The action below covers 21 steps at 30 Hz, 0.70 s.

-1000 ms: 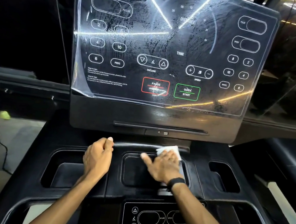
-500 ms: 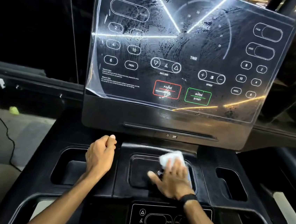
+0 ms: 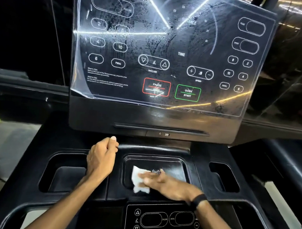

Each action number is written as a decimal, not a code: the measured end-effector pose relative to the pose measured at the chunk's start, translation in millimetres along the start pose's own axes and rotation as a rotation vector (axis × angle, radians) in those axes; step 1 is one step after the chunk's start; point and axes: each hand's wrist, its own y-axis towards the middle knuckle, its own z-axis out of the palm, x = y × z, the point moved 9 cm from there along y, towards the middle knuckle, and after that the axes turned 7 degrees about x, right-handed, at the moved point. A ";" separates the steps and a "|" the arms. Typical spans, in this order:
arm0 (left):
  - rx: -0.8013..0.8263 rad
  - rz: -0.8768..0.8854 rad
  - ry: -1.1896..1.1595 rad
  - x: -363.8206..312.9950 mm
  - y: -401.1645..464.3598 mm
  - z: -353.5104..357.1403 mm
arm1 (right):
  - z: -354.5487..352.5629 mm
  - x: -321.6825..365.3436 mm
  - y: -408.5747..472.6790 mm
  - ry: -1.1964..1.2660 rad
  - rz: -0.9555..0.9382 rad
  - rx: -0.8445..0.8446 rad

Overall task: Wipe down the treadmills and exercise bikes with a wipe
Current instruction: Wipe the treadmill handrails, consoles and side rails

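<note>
My right hand (image 3: 165, 185) is blurred, so I cannot make out its fingertips, and it hides part of the wipe (image 3: 138, 180). The wipe is white and crumpled, lying in the treadmill (image 3: 214, 177) console's centre tray (image 3: 174, 165). My flat, straight fingers press it down; my left hand (image 3: 100, 158) curls over the tray's left edge.

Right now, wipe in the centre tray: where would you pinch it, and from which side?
Pinch the wipe's free left edge, coming from above-left. It lies flat and crumpled in the shallow tray; the right hand presses its right part, so only the left flap is exposed. The left hand is nearest.
</note>
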 end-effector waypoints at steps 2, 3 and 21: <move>0.013 -0.003 0.002 0.7 -1.5 2.4 | -24.7 -33.0 -17.4 0.057 0.006 -0.135; 0.023 -0.004 0.003 0.5 -2.7 4.3 | -37.5 -52.3 -24.9 0.045 0.040 -0.217; 0.130 0.041 -0.024 -28.4 -14.4 27.7 | -9.5 49.0 54.1 -0.056 0.004 -0.298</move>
